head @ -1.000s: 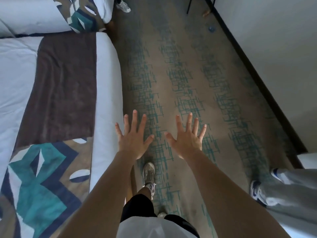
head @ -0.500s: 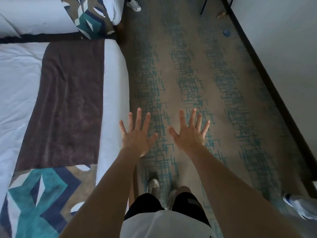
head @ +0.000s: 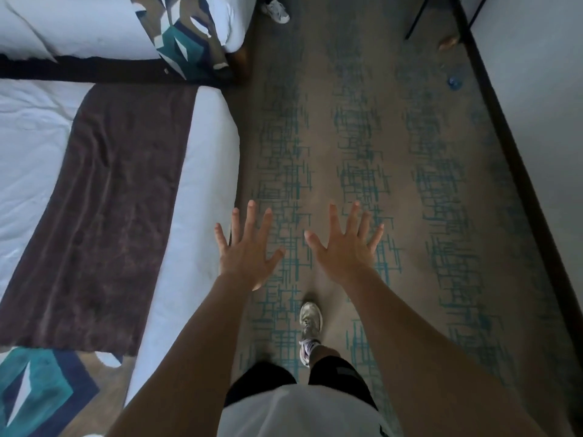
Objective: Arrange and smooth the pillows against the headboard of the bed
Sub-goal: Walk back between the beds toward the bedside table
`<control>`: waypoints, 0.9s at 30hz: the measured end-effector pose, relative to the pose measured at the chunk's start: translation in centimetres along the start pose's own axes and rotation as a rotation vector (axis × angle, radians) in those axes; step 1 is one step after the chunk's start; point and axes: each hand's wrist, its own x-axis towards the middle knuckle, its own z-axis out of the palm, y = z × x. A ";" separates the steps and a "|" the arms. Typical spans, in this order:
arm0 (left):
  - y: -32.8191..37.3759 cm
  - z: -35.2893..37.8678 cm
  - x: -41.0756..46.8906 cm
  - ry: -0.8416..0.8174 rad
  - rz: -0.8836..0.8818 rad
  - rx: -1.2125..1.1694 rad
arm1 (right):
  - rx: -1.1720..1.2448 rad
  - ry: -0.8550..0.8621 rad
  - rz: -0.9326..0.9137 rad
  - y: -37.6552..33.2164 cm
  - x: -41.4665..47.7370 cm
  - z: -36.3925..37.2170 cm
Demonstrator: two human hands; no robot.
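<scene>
Teal-patterned carpet beside white bed, left hand and right hand outstretched above floor, both grips apart

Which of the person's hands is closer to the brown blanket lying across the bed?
Left. The left hand is spread open at the mattress edge, alongside the brown blanket. The right hand is farther out over the carpet, beyond the left hand.
</scene>
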 end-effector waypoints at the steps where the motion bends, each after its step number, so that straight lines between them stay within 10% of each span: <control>1: 0.7 -0.4 1.1 -0.009 -0.017 -0.005 | -0.004 -0.010 -0.016 0.3 1.4 -0.7; 27: 0.0 -8.6 31.2 0.034 -0.099 -0.043 | -0.078 -0.047 -0.077 -3.0 31.0 -12.2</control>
